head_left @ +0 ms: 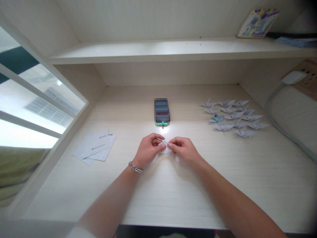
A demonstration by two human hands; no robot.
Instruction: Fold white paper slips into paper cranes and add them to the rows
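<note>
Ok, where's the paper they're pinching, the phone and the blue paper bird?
Pinched paper (163, 142): head view, its upper part
Phone (161, 109): head view, middle of screen
Blue paper bird (216, 118): head view, its body

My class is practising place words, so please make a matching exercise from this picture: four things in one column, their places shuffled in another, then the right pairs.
Things
1. phone
2. small white paper
3. folded paper birds
4. flat paper sheets

Places
A. on the desk's right side
B. beyond the hands
C. on the desk's left side
D. between the left hand and right hand

Pairs: 1-B, 2-D, 3-A, 4-C
</note>
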